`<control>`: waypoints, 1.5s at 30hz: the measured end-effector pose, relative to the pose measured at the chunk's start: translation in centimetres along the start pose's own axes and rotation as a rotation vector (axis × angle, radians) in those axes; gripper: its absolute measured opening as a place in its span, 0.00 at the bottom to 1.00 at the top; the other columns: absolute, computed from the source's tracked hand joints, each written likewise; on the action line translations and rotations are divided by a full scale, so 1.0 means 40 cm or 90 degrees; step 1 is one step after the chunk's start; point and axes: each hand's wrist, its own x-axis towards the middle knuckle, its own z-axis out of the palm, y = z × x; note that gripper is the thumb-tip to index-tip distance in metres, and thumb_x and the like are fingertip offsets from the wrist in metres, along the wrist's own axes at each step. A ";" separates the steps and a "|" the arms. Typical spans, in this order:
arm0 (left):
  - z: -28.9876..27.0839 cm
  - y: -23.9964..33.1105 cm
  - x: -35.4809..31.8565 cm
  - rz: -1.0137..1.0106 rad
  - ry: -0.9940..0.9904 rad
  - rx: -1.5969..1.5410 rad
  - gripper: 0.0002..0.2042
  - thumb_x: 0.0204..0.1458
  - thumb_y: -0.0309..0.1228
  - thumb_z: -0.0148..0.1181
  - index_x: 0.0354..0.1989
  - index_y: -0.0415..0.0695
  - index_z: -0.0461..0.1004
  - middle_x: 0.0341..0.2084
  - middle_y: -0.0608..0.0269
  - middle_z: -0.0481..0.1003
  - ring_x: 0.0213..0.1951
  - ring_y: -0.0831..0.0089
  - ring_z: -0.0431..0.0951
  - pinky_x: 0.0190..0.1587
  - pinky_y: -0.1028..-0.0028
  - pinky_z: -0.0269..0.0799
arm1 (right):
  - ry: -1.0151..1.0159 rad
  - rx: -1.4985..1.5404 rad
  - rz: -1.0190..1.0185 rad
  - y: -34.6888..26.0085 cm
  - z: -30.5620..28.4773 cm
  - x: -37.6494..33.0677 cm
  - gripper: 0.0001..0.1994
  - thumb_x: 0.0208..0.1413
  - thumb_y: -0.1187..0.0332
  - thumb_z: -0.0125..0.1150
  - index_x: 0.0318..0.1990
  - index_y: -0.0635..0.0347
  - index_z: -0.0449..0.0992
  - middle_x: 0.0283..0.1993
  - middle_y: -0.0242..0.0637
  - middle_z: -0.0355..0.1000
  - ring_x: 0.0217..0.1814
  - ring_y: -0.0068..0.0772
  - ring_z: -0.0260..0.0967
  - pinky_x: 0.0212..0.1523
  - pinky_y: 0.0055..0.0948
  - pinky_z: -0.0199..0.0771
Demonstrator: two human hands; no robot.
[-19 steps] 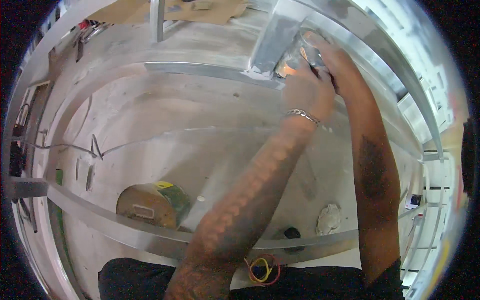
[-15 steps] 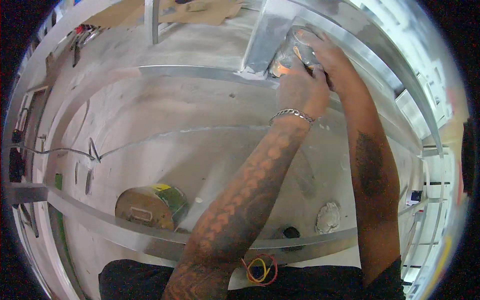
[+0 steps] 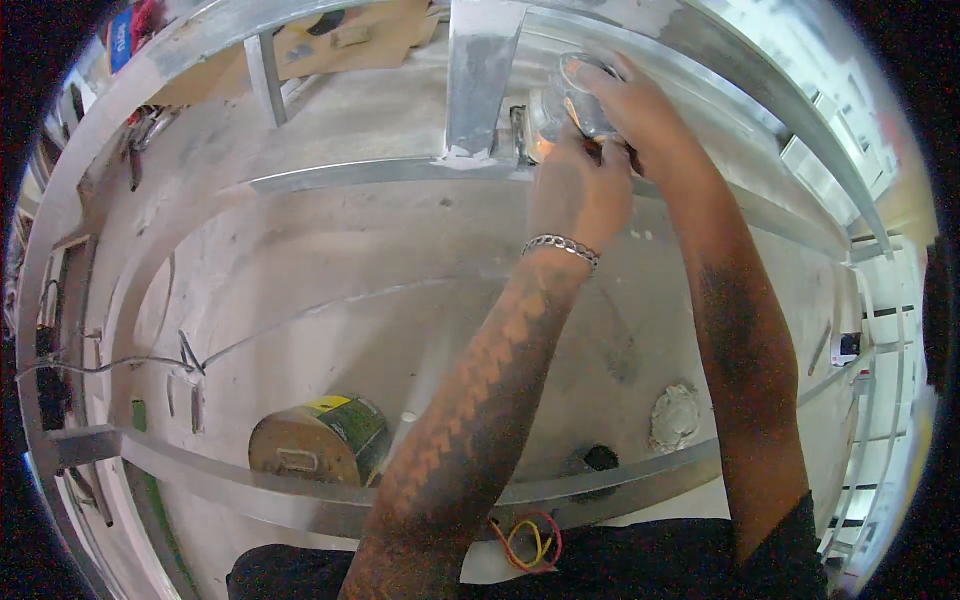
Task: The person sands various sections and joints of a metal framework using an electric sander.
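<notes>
Clear rounded piece point(image 3: 588, 88): see-through and shiny, with orange patches and glints; its exact kind is hard to tell; it is at the upper right, in front of the hands, just right of the metal post point(image 3: 478, 85).
Right hand point(image 3: 640, 112): fingers bent around the piece's upper and right side, holding it.
Left hand point(image 3: 583, 192): fingers bunched narrow at the piece's lower edge, below the right hand; whether they grip it, I cannot tell; a chain bracelet point(image 3: 562, 244) circles the wrist.
Frame: a straight rail point(image 3: 350, 178) meets the post's foot; a curved rail point(image 3: 270, 505) crosses between the body and the floor point(image 3: 330, 230), passing beneath the left forearm.
Floor: a thin cable point(image 3: 300, 318) at left, a whitish lump point(image 3: 675, 418) at right, a dark round thing point(image 3: 600, 457) near it.
Beyond: brown cardboard point(image 3: 385, 45).
Lap: red and yellow wire point(image 3: 540, 550).
Tin point(image 3: 345, 430): round, brown end with a handle, green-yellow side, partly behind the curved rail; contents hidden.
</notes>
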 end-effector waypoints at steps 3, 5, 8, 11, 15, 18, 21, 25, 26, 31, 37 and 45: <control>0.009 0.013 -0.009 -0.030 -0.051 0.004 0.18 0.57 0.39 0.55 0.41 0.33 0.74 0.35 0.39 0.81 0.43 0.42 0.80 0.49 0.53 0.73 | -0.004 -0.025 -0.042 0.022 -0.030 -0.001 0.28 0.59 0.54 0.65 0.63 0.56 0.70 0.54 0.38 0.74 0.52 0.31 0.72 0.50 0.33 0.75; 0.007 0.013 -0.009 -0.028 -0.050 -0.007 0.18 0.57 0.39 0.55 0.40 0.33 0.74 0.35 0.39 0.80 0.43 0.41 0.80 0.49 0.52 0.73 | -0.017 0.001 -0.040 0.017 -0.026 -0.003 0.27 0.59 0.54 0.65 0.63 0.56 0.71 0.55 0.37 0.74 0.52 0.31 0.72 0.50 0.33 0.74; 0.008 0.016 -0.006 -0.051 -0.059 -0.017 0.18 0.57 0.39 0.55 0.41 0.33 0.74 0.35 0.38 0.80 0.44 0.41 0.80 0.50 0.52 0.72 | -0.018 -0.016 -0.035 0.020 -0.029 0.005 0.27 0.59 0.54 0.65 0.63 0.56 0.71 0.55 0.37 0.73 0.52 0.30 0.72 0.51 0.33 0.74; -0.013 0.014 0.001 -0.047 -0.046 -0.019 0.18 0.57 0.39 0.54 0.42 0.32 0.74 0.36 0.37 0.80 0.44 0.40 0.80 0.50 0.52 0.72 | -0.061 0.008 -0.056 -0.002 0.003 0.002 0.28 0.59 0.54 0.65 0.63 0.57 0.70 0.56 0.37 0.73 0.52 0.30 0.72 0.51 0.32 0.75; -0.021 0.010 0.017 -0.060 -0.027 -0.031 0.18 0.57 0.38 0.54 0.43 0.32 0.74 0.36 0.37 0.80 0.44 0.41 0.80 0.50 0.52 0.72 | -0.061 0.020 -0.047 -0.006 0.022 0.019 0.29 0.60 0.54 0.64 0.64 0.60 0.69 0.57 0.38 0.73 0.53 0.31 0.72 0.53 0.31 0.74; -0.030 0.007 0.030 -0.055 -0.021 -0.052 0.18 0.57 0.39 0.54 0.43 0.32 0.75 0.38 0.37 0.80 0.45 0.41 0.80 0.50 0.53 0.72 | -0.059 0.001 -0.067 -0.009 0.035 0.039 0.30 0.60 0.55 0.63 0.65 0.62 0.68 0.57 0.40 0.73 0.54 0.31 0.72 0.53 0.30 0.73; -0.032 0.003 0.038 -0.050 0.001 -0.049 0.19 0.57 0.39 0.54 0.42 0.31 0.75 0.39 0.36 0.79 0.45 0.41 0.79 0.51 0.53 0.72 | -0.053 -0.006 -0.059 -0.016 0.044 0.045 0.30 0.60 0.55 0.64 0.65 0.62 0.68 0.58 0.40 0.72 0.53 0.31 0.72 0.53 0.31 0.74; -0.028 -0.023 0.063 -0.059 0.004 -0.077 0.19 0.57 0.40 0.55 0.42 0.32 0.76 0.39 0.37 0.80 0.45 0.42 0.80 0.50 0.54 0.72 | -0.060 0.014 -0.064 -0.040 0.056 0.034 0.33 0.58 0.54 0.65 0.66 0.62 0.67 0.58 0.41 0.72 0.53 0.31 0.72 0.52 0.30 0.74; -0.022 -0.037 0.072 -0.049 0.008 -0.117 0.20 0.57 0.40 0.55 0.42 0.32 0.76 0.38 0.38 0.80 0.45 0.43 0.80 0.50 0.54 0.72 | -0.053 0.014 -0.067 -0.051 0.054 0.031 0.33 0.58 0.54 0.65 0.66 0.62 0.67 0.58 0.41 0.72 0.53 0.31 0.72 0.52 0.30 0.74; -0.026 -0.003 0.042 -0.064 0.020 -0.058 0.20 0.58 0.41 0.57 0.41 0.32 0.79 0.30 0.51 0.82 0.36 0.65 0.83 0.40 0.66 0.75 | -0.087 0.012 -0.037 -0.032 0.030 0.044 0.33 0.54 0.52 0.68 0.64 0.61 0.70 0.52 0.39 0.74 0.46 0.29 0.72 0.40 0.32 0.74; -0.018 -0.022 0.056 -0.058 -0.017 -0.141 0.18 0.59 0.41 0.55 0.40 0.35 0.78 0.31 0.47 0.80 0.36 0.55 0.81 0.43 0.61 0.73 | -0.039 -0.099 -0.053 0.001 0.036 0.109 0.28 0.56 0.53 0.67 0.62 0.53 0.73 0.44 0.32 0.76 0.37 0.27 0.72 0.31 0.30 0.73; -0.020 -0.019 0.052 -0.062 -0.033 -0.119 0.19 0.63 0.40 0.56 0.43 0.32 0.79 0.36 0.56 0.82 0.37 0.73 0.81 0.40 0.73 0.74 | -0.004 -0.100 -0.133 0.030 0.023 0.106 0.23 0.58 0.57 0.65 0.57 0.58 0.75 0.42 0.37 0.78 0.36 0.29 0.74 0.33 0.32 0.76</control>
